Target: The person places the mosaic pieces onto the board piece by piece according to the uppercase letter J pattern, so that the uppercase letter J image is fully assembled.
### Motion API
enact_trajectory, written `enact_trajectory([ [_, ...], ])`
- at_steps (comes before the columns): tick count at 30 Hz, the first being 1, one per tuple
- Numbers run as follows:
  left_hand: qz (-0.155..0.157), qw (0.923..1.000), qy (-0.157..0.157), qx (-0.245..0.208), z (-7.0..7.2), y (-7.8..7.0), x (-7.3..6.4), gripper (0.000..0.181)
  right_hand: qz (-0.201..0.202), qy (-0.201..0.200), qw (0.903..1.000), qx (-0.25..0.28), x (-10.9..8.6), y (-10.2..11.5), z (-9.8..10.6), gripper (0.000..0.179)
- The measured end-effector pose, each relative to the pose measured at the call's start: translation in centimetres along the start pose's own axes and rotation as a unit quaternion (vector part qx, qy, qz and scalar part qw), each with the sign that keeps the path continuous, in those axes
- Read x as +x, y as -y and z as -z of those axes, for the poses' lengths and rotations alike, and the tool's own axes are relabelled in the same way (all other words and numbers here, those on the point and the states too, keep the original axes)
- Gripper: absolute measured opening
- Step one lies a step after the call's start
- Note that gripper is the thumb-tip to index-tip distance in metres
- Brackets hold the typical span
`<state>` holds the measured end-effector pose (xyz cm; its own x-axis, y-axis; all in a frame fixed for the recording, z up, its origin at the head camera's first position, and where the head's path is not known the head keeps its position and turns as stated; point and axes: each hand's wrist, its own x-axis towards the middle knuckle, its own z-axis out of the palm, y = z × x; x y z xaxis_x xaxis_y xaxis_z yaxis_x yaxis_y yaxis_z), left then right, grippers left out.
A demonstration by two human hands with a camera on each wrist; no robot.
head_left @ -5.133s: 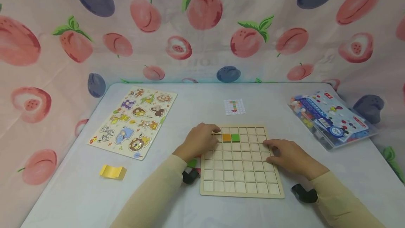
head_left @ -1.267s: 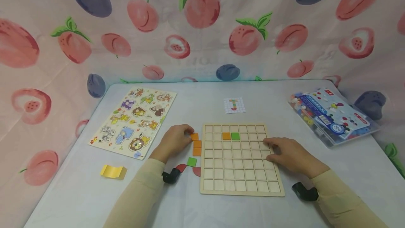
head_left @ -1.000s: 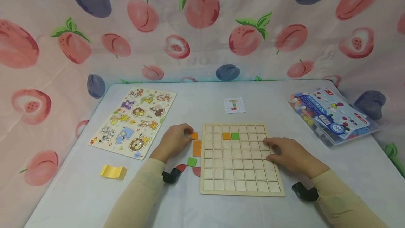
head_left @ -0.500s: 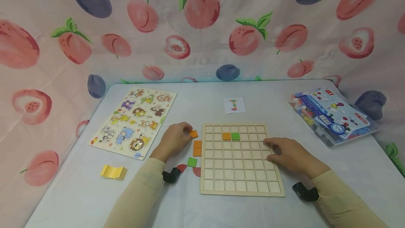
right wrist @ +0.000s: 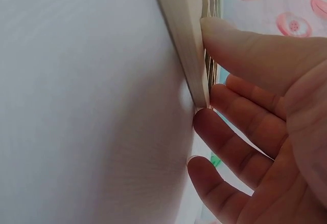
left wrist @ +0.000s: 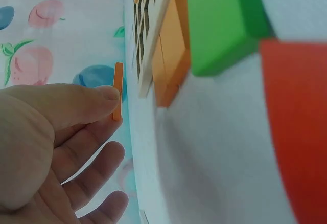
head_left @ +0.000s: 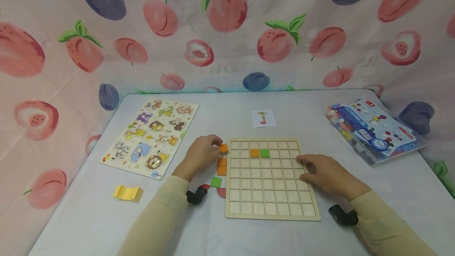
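Observation:
My left hand (head_left: 200, 156) pinches a thin orange square tile (head_left: 223, 148) between thumb and index finger, just off the upper left edge of the wooden grid board (head_left: 273, 218). In the left wrist view this tile stands edge-on at the fingertips, the other fingers loosely bent. An orange tile (head_left: 254, 153) and a green tile (head_left: 264, 153) lie side by side in the board's second row. My right hand (head_left: 328, 174) rests against the board's right edge; in the right wrist view its thumb touches the top and its fingers are loosely bent beside the edge.
Left of the board lie two orange tiles (head_left: 222, 166), a green tile (head_left: 215, 182) and red rounded pieces (head_left: 220, 192). A small pattern card (head_left: 264, 118) lies behind it. Around are an animal puzzle board (head_left: 149, 137), a yellow block (head_left: 128, 193) and a plastic box (head_left: 376, 133).
After moving from the board to the loose tiles, my left hand has taken hold of an orange tile and shifted slightly right with it. My right hand has stayed at the board's edge.

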<state>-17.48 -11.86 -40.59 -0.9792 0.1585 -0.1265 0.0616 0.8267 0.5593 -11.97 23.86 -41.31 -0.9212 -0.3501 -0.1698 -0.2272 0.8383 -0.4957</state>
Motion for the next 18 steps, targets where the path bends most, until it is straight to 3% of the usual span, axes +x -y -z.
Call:
enact_trajectory([
  [12,-0.002,0.9997,0.024,-0.002,-0.6,-1.6,0.1,0.028,-0.001,0.000,1.0000,0.002,0.0,0.1,0.1,0.057],
  [18,-0.022,0.9993,0.027,0.012,-0.9,-2.3,0.1,0.028,0.000,0.001,1.0000,-0.002,0.0,0.1,0.1,0.058],
])
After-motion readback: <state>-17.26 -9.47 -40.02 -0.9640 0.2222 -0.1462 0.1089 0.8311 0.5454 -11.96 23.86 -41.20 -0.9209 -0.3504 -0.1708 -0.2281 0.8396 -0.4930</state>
